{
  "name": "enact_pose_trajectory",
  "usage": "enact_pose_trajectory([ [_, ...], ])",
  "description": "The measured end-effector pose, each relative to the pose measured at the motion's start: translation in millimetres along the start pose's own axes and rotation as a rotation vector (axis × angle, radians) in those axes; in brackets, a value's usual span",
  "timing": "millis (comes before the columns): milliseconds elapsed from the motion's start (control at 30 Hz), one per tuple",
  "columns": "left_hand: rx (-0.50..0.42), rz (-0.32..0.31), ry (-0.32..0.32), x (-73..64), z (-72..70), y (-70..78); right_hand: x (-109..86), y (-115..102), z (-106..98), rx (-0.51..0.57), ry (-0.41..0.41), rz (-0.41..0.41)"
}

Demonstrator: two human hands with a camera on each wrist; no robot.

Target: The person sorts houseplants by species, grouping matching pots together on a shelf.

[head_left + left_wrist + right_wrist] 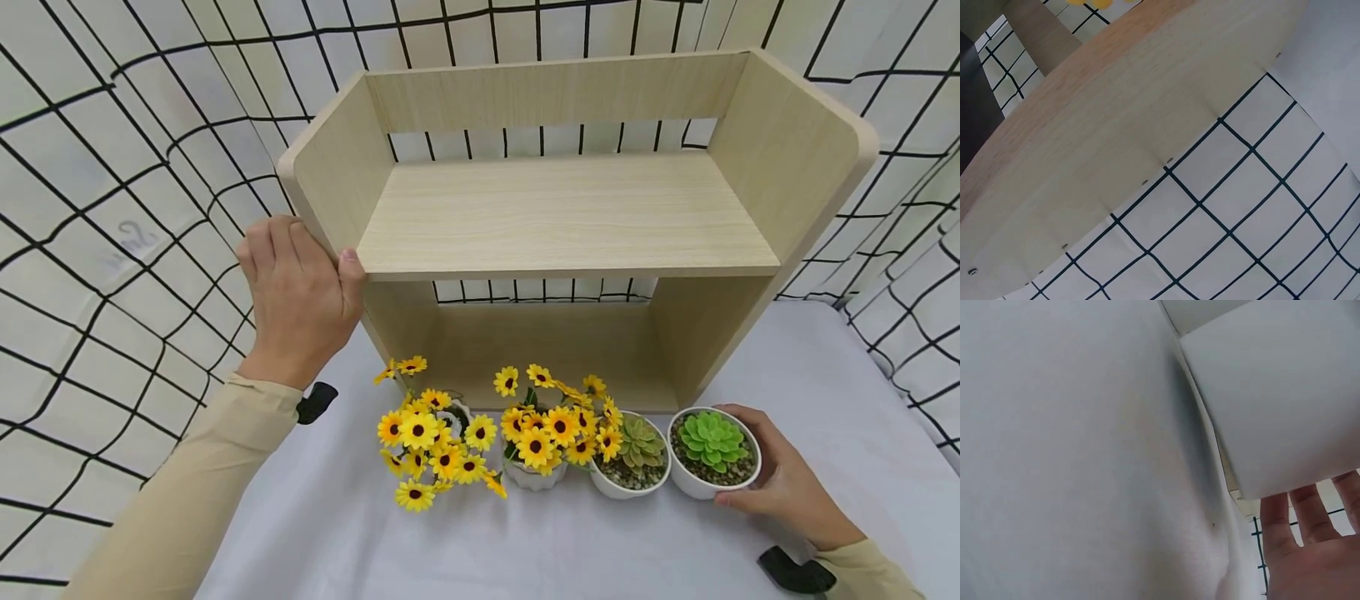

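Observation:
My left hand (300, 287) grips the left side panel of a light wood two-tier shelf (570, 212), thumb on its front edge and fingers on the outer face. In the left wrist view that side panel (1122, 119) fills the upper left, and the hand is out of sight. At the lower right, my right hand (787, 479) holds a white pot (701, 483) with a bright green succulent (712, 440), fingers behind and thumb in front. The right wrist view shows the white pot (1272, 406) up close against the right hand's fingers (1313, 515).
Left of the held pot stands another potted succulent (637, 442), then two pots of yellow flowers (558, 425), (420, 429) before the shelf's lower tier. A white cloth (600, 550) covers the table. Black wire grid panels (112, 250) surround the back and sides.

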State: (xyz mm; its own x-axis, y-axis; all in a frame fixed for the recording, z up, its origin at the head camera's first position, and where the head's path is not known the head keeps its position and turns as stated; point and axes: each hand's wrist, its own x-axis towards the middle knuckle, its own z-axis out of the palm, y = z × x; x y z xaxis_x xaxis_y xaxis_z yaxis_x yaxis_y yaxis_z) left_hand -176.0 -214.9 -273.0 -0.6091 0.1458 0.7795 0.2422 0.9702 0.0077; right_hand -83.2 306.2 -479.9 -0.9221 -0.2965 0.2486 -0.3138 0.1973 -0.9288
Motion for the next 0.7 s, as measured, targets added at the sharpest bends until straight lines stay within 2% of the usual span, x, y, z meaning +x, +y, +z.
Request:
enact_pose_trajectory([
  [200, 0.001, 0.005, 0.002, 0.3, 0.4, -0.4, -0.1, -4.1, -3.1, -0.023, 0.036, 0.0],
  [400, 0.008, 0.001, -0.003, -0.7, -0.3, -0.7, 2.7, -15.3, -11.8, 0.027, 0.047, -0.012],
  [600, 0.005, -0.003, 0.009, -0.8, 0.5, -0.8, 7.6, -33.6, -20.3, 0.06, 0.062, -0.031],
  [700, -0.002, -0.001, 0.013, -0.5, 1.3, -0.6, 10.2, -46.7, -22.0, 0.065, 0.077, -0.012],
])
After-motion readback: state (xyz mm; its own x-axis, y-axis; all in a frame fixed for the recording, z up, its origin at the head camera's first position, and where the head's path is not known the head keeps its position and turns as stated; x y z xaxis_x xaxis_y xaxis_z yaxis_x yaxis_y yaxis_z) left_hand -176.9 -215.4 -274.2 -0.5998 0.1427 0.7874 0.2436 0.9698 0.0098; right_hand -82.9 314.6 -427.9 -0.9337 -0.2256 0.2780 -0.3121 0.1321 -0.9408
